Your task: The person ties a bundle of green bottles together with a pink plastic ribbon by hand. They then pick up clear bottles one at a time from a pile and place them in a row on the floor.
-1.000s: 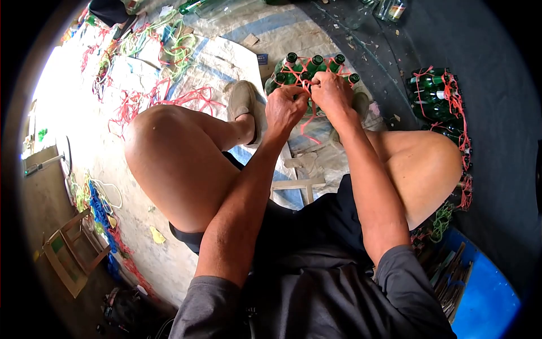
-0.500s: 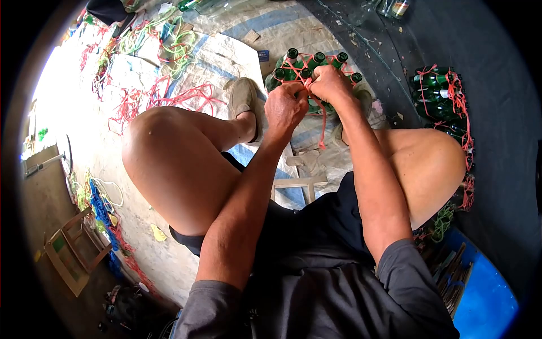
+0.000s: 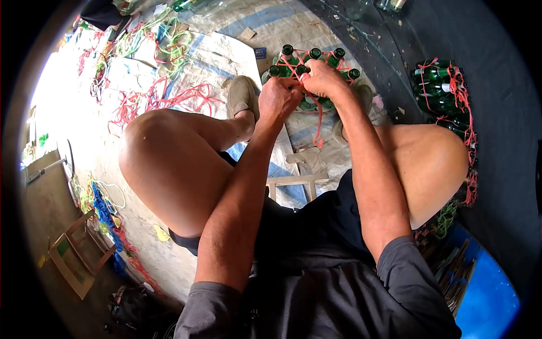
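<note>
A cluster of green glass bottles (image 3: 287, 50) stands upright on the floor between my feet, with red plastic twine (image 3: 320, 121) laced around the necks. My left hand (image 3: 278, 97) is closed at the near left side of the cluster, its thumb and finger pinching the twine. Just right of it, my right hand (image 3: 326, 79) is bent over the bottle tops, also pinching the twine close to the left fingertips. A loose tail of twine hangs down below the hands. My fingers hide part of the lacing and some bottles.
Tied green bottles (image 3: 437, 90) lie on dark sheeting at the right. Loose red twine (image 3: 189, 99) and yellow-green twine (image 3: 178, 45) spread at the upper left. A wooden frame (image 3: 73, 254) is at the lower left, a blue container (image 3: 488, 282) at the lower right.
Both hands stay at the twine, with small finger movements; the left thumb and finger now reach straighter toward the right hand. The view has shifted slightly.
</note>
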The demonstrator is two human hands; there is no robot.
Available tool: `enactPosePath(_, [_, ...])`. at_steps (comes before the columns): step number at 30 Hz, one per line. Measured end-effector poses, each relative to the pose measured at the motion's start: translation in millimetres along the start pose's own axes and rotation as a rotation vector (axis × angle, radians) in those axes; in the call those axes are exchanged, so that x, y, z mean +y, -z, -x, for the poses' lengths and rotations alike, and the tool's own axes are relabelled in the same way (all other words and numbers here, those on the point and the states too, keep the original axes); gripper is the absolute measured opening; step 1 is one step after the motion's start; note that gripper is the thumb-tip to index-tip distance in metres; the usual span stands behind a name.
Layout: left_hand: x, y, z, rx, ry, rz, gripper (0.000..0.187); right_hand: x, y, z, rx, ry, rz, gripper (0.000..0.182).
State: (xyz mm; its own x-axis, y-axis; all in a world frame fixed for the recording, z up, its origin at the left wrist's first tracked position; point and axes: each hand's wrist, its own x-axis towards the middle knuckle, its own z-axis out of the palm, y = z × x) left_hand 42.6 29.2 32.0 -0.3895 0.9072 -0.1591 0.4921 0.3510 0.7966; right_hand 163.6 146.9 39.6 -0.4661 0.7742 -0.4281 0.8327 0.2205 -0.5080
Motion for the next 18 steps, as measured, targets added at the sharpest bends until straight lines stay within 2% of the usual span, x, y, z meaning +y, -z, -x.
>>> enactPosePath(6, [-10.2, -1.9, -6.0, -0.052, 0.015, 0.072, 0.026, 3.9, -3.9, -2.9, 0.006, 0.004, -0.02, 0.034])
enactPosePath(14, [-12.6, -4.4, -0.8, -0.015, 0.044, 0.135, 0.025, 12.1, -7.5, -5.7, 0.003, 0.017, -0.094, 0.03])
enactPosePath(17, [-14.1, -5.7, -0.7, -0.004, 0.04, 0.162, 0.025, 16.6, -6.3, -3.4, -0.005, 0.081, -0.186, 0.038])
enactPosePath(18, [-14.9, -6.5, -1.0, -0.003, 0.044, 0.172, 0.025, 12.8, -2.2, 0.2, -0.043, 0.034, -0.207, 0.041])
